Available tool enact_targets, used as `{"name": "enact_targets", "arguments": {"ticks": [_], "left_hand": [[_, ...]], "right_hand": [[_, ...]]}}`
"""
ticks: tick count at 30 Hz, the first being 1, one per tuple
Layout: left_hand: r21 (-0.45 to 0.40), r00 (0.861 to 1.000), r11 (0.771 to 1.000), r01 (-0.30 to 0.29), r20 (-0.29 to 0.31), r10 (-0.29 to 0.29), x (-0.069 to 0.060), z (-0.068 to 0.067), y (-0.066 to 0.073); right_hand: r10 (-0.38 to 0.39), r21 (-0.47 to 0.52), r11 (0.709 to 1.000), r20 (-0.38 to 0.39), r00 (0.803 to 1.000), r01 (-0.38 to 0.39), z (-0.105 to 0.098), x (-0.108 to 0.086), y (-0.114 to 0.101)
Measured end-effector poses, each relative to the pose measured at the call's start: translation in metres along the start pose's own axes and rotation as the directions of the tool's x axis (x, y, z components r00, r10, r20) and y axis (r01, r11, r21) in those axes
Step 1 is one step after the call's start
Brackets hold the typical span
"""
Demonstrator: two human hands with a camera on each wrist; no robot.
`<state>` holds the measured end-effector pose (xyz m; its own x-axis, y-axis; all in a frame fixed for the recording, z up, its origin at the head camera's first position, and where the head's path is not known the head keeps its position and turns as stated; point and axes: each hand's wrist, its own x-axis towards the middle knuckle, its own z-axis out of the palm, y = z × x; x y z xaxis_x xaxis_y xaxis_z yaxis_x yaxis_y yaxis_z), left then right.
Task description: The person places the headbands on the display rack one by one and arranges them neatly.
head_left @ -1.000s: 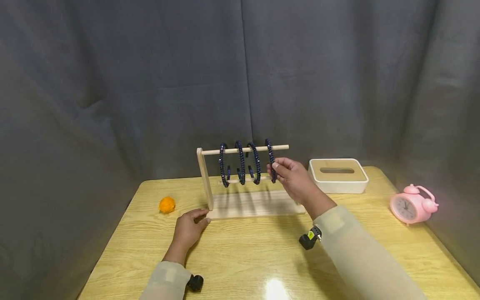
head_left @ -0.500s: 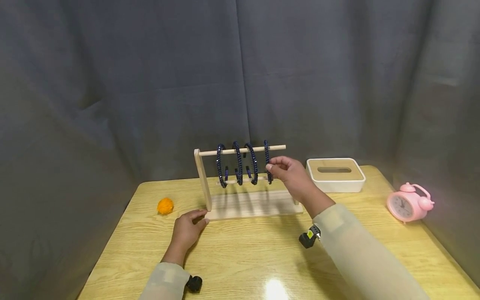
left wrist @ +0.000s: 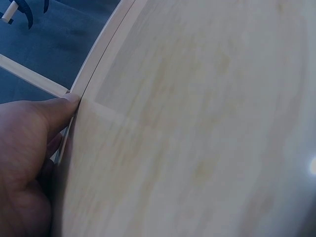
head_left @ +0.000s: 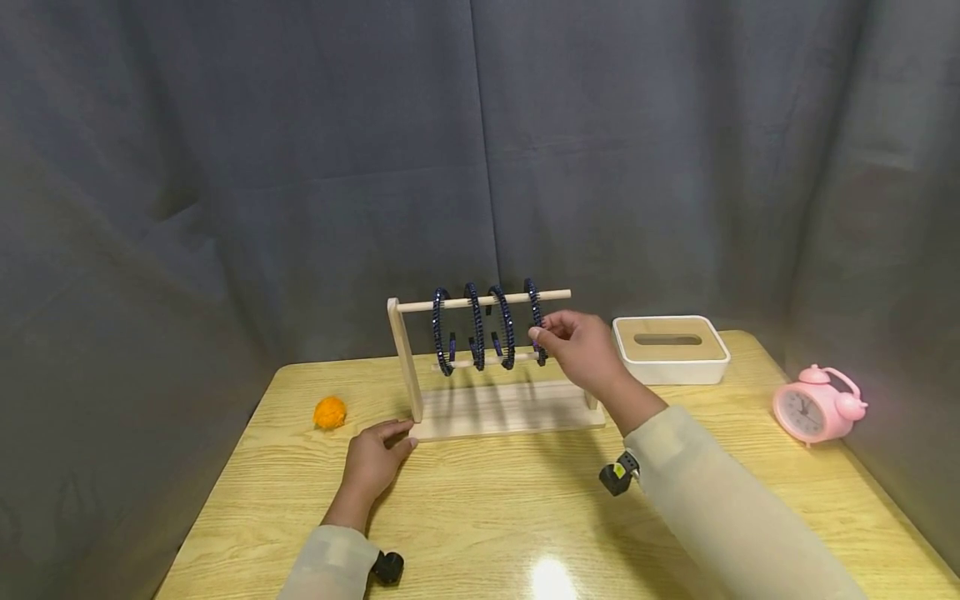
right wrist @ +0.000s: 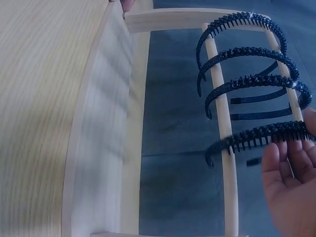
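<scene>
A wooden two-bar rack (head_left: 487, 421) stands on the table, carrying several dark blue, glittery toothed headbands. My right hand (head_left: 588, 350) pinches the rightmost headband (right wrist: 256, 136), which hangs over both bars apart from the others. Its fingertips lie against the teeth in the right wrist view. Three more headbands (head_left: 506, 329) hang closer together toward the left upright. At the rack's left end, my left hand (head_left: 372, 458) holds the corner of the base between thumb and fingers. The left wrist view shows its thumb (left wrist: 61, 108) on the base's edge; the other fingers are mostly hidden.
An orange fluffy ball (head_left: 330, 412) lies left of the rack. To the right are a white tissue box (head_left: 678, 372) with a wood-look lid and a pink alarm clock (head_left: 817, 410). Grey curtains (head_left: 360, 167) enclose the table (head_left: 480, 517) at the back and sides.
The camera view has shifted slightly. My right fingers have shifted a little on the rightmost headband, whose tilt has varied slightly. My left hand stays at the base's corner.
</scene>
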<state>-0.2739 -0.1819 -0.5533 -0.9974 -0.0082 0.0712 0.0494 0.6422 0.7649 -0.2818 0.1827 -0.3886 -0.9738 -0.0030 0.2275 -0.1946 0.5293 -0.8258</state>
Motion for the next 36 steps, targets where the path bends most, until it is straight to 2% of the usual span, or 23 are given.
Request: {"name": "enact_targets", "arguments": {"ticks": [5, 15, 36], "left_hand": [[-0.006, 1.0, 1.0, 0.009, 0.011, -0.009, 0.0003, -0.0014, -0.001], [-0.007, 1.0, 1.0, 0.0, 0.01, 0.0, 0.0001, -0.0002, -0.003], [-0.01, 1.0, 1.0, 0.01, 0.017, -0.01, -0.0004, -0.0008, -0.0011]], "right_hand": [[-0.002, -0.022, 1.0, -0.002, 1.0, 0.002, 0.0006, -0.0005, -0.0012], [-0.014, 0.039, 0.999, 0.013, 1.0, 0.013, 0.0048, 0.0015, -0.0006], [0.019, 0.067, 0.998, 0.022, 1.0, -0.02, 0.0063, 0.0003, 0.0041]]}}
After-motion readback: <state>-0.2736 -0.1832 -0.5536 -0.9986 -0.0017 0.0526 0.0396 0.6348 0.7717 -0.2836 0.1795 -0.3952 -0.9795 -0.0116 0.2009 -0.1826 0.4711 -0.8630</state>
